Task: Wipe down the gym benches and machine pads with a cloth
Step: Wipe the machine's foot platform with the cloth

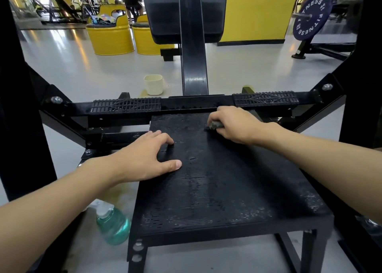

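Observation:
A black ribbed platform (217, 190) of a gym machine fills the middle of the view. My right hand (233, 123) is closed around a small dark grey cloth (215, 125) and presses it onto the platform's far right part. My left hand (144, 159) lies flat on the platform's left edge, fingers spread, holding nothing. A black upholstered pad (165, 14) hangs on the machine's upright post (194, 55) beyond the platform.
A bottle of green liquid (112, 225) stands on the floor left of the platform. A cream cup (154, 84) sits on the floor past the crossbar with ribbed footrests (126, 105). Yellow drum seats (109, 36), a weight plate (310, 16) and black frame legs surround.

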